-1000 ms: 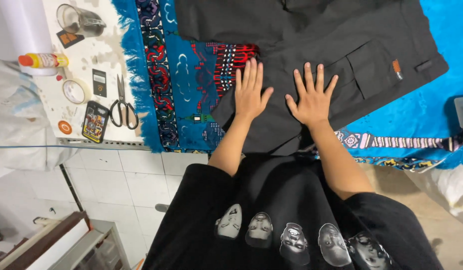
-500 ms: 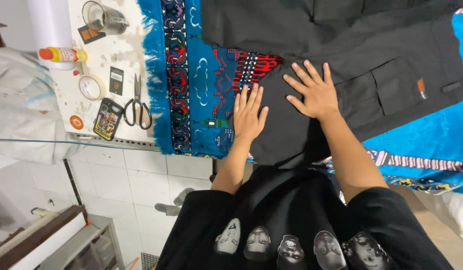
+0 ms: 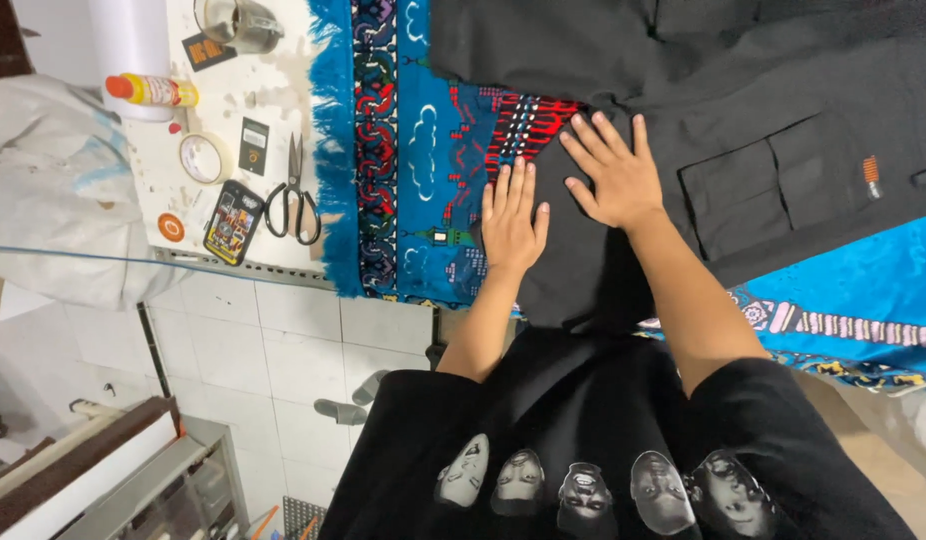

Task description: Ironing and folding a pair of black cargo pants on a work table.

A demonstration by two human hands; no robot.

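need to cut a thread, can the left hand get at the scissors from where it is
Probably yes. The left hand lies flat on the blue patterned cloth, and the scissors lie in the open on the white counter just past the fringe, with nothing between them.

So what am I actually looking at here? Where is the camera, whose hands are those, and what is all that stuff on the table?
There is no machine here. The camera sits on a person's head and looks straight down, so you see their own arms and dark printed shirt at the bottom of the picture. Both hands lie flat and open, holding nothing. The left hand rests at the edge of a black garment, partly over the blue patterned cloth spread beneath it. The right hand presses on the garment itself, beside its flap pocket. To the left, on the white worktop, lie black scissors, a roll of tape, a small colourful packet, a yellow bottle with an orange cap on its side, and a glass cup. Below the worktop you see white tiles and the floor.
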